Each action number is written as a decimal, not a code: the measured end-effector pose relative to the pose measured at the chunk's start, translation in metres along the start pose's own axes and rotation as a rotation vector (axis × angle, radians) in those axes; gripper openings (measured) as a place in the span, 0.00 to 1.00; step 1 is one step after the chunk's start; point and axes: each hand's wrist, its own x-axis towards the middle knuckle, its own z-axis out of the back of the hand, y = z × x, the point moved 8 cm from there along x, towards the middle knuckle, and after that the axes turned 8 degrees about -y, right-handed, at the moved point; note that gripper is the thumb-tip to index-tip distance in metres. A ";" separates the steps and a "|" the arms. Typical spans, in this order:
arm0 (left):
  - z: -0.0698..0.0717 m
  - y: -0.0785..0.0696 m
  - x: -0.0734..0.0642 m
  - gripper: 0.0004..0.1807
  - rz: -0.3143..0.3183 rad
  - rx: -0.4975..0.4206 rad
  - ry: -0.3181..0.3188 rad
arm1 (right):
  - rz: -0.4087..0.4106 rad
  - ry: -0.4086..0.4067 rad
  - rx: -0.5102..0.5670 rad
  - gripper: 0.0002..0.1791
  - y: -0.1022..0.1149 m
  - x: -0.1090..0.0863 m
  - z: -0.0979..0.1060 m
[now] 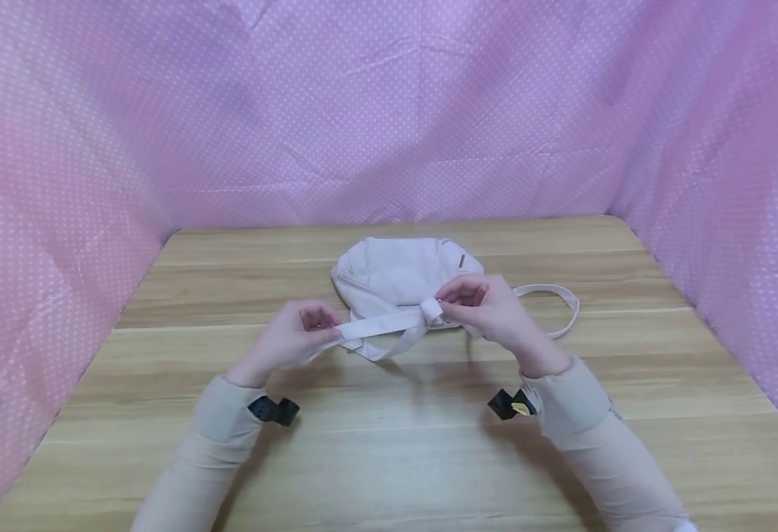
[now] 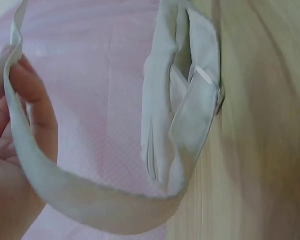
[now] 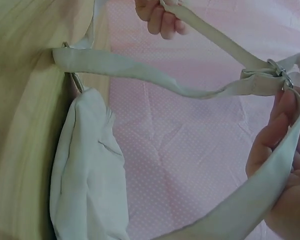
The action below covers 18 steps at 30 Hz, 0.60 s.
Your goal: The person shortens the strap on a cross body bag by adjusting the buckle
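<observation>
A white fabric bag (image 1: 398, 267) with a small red tag lies toward the back of the wooden table. Its white strap (image 1: 382, 323) is lifted in front of it, stretched between both hands. My left hand (image 1: 293, 332) pinches the strap between thumb and fingers at the left. At the other end, my right hand (image 1: 488, 307) grips the strap beside a metal buckle (image 3: 281, 72), where the strap folds over in a loop. In the left wrist view, the strap (image 2: 105, 205) hangs in a curve from the left hand down to the bag (image 2: 160, 100).
A further loop of strap (image 1: 571, 303) lies on the table right of the bag. The wooden table (image 1: 389, 458) extends in front of the hands. Pink dotted cloth (image 1: 389, 111) hangs behind and on both sides. A small black device (image 1: 274, 411) sits at each wrist.
</observation>
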 end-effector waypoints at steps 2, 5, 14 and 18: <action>0.004 0.003 0.000 0.04 0.002 0.020 0.012 | 0.005 -0.017 0.010 0.06 0.002 0.000 0.006; 0.012 0.004 -0.002 0.04 -0.001 0.045 0.021 | 0.012 -0.044 0.029 0.11 0.006 0.001 0.016; 0.030 0.016 -0.001 0.04 0.006 0.060 0.001 | 0.003 -0.069 0.009 0.16 0.004 0.001 0.029; 0.029 0.018 0.000 0.06 0.027 0.143 -0.036 | -0.005 -0.064 0.032 0.15 0.002 0.002 0.025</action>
